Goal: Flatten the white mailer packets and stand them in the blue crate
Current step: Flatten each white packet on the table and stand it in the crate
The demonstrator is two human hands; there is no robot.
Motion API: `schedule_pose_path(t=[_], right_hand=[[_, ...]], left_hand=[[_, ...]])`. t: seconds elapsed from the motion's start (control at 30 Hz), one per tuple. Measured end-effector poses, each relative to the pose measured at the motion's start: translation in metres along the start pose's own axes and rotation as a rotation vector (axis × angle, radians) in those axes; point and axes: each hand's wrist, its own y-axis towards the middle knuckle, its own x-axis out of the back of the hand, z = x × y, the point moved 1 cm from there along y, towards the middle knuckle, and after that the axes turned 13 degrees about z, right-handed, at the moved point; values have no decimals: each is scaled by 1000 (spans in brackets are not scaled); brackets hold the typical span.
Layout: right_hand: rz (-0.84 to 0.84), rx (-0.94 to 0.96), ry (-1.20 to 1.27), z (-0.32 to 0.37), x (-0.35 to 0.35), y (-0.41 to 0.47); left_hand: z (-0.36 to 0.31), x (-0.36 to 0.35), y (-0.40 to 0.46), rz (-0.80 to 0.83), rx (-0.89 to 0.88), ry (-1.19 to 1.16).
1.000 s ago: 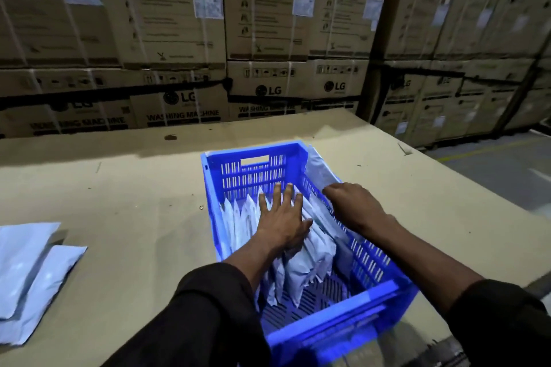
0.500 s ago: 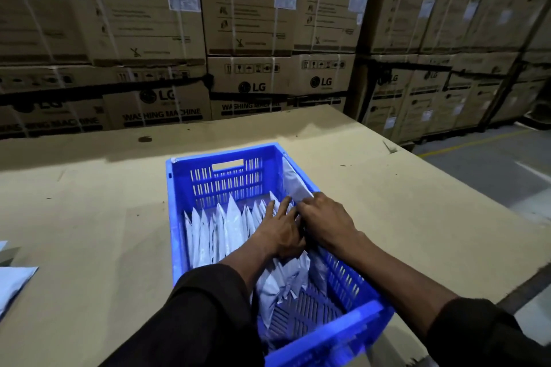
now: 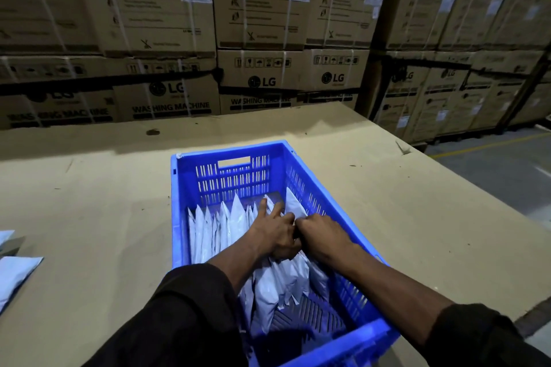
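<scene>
— Where do the white mailer packets (image 3: 208,235) stand?

— They stand on edge in a row inside the blue crate (image 3: 229,173), from its left wall towards the right wall. The crate rests on the counter (image 3: 89,217), near the front edge and about the middle of it. Some packets near the person lean and lie lower on the crate floor.

— And the hands?

— Both are inside the crate, at the right end of the row, touching each other. The left hand (image 3: 274,232) lies on the packets with its fingers straight and spread, pressing against them. The right hand (image 3: 320,232) has its fingers curled down among the packets beside the right wall; if it really pinches one, cannot be told, because the fingertips are hidden.

— Are there packets outside the crate?

— Yes, loose packets (image 3: 15,274) lie flat at the left edge of the counter, well apart from the crate.

— What is behind?

— Stacked cardboard boxes (image 3: 268,39) stand along the far edge of the counter, some printed "LG" and "WASHING MACHINE".
</scene>
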Motion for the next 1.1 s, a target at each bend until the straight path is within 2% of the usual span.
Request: schedule_pose_path(t=[0.27,0.4,0.53,0.63,0.7,0.87,1.1], right_hand=[[0,88,98,-6,-5,6],[-220,76,25,5,8,2],[-456,201,35,38,52,8],[-542,319,-9,83,84,19],[-558,385,-52,122,101,26],[-484,569,-125,241,115,44],[-129,637,-209,397,85,66]], left_hand=[[8,2,-20,-45,-20,1],[22,17,-43,-128,40,9],[49,33,-83,-300,164,-44],[83,30,-125,-461,288,-106],[111,19,-159,-501,382,-137],[187,-51,-247,-580,608,-162],[260,-193,-338,-423,898,-266]])
